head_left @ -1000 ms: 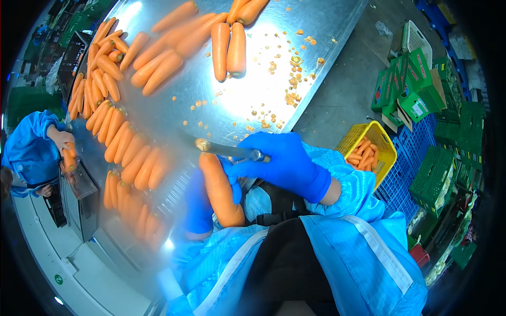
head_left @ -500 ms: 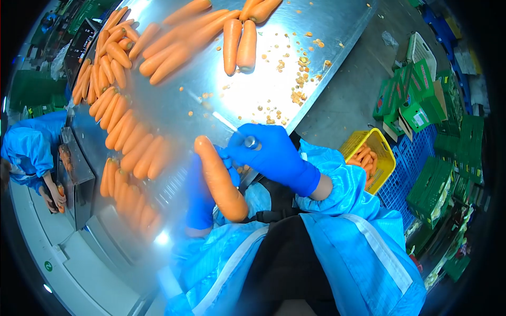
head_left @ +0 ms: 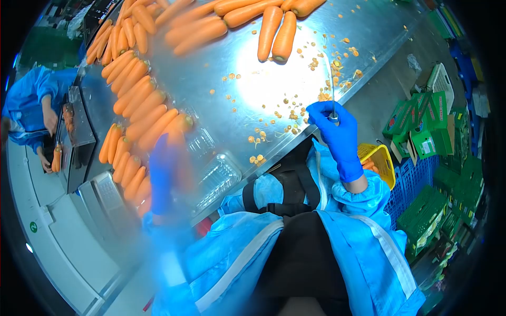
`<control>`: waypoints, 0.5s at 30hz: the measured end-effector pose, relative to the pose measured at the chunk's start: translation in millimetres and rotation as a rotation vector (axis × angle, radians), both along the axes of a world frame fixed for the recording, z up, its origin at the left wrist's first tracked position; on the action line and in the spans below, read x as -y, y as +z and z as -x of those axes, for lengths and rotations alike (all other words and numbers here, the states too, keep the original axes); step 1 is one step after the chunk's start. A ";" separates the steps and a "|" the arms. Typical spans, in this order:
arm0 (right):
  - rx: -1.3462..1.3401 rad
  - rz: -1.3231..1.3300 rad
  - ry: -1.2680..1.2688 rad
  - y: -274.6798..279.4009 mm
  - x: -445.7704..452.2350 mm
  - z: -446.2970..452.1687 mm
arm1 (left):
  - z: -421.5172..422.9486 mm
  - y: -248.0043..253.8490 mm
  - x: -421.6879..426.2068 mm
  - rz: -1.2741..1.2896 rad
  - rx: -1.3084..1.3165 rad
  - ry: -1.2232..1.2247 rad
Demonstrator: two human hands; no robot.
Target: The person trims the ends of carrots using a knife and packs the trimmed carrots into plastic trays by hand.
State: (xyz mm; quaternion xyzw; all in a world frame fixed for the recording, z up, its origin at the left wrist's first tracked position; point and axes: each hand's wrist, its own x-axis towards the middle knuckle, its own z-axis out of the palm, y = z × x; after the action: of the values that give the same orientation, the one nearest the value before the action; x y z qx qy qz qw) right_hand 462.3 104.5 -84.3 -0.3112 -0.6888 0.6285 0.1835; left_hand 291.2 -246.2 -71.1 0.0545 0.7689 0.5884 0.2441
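My right hand (head_left: pixel 337 139), in a blue glove, is closed around a knife (head_left: pixel 332 89) whose thin blade points away from me over the table edge. My left hand (head_left: pixel 162 174), also gloved in blue, is smeared by motion and lies beside the row of carrots (head_left: pixel 139 100) on the left. An orange blur lies right against it, and its fingers cannot be made out. A clear plastic tray (head_left: pixel 219 176) is near the table's front edge. Cut carrot ends (head_left: pixel 287 113) are scattered between my hands.
More carrots (head_left: pixel 271 31) lie at the far side of the metal table (head_left: pixel 226 110). A yellow basket (head_left: pixel 387 163) with carrots stands at the right, near green boxes (head_left: pixel 421 124). At the left, a co-worker (head_left: pixel 37 105) in blue handles a carrot by a machine.
The carrot between my hands has left the middle. My left hand has moved left to the carrot row; my right hand has moved right with the knife. The view has shifted.
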 end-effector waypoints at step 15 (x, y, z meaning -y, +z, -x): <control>0.205 0.082 0.047 5.0 -8.5 17.3 | -17.1 -67.8 19.9 0.788 -0.741 -0.304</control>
State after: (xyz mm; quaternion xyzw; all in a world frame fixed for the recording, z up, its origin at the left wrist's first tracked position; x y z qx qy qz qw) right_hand 444.9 112.9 -79.3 -0.3648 -0.6847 0.6253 0.0843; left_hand 308.3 -266.1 -139.0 0.2724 0.9485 0.1562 0.0417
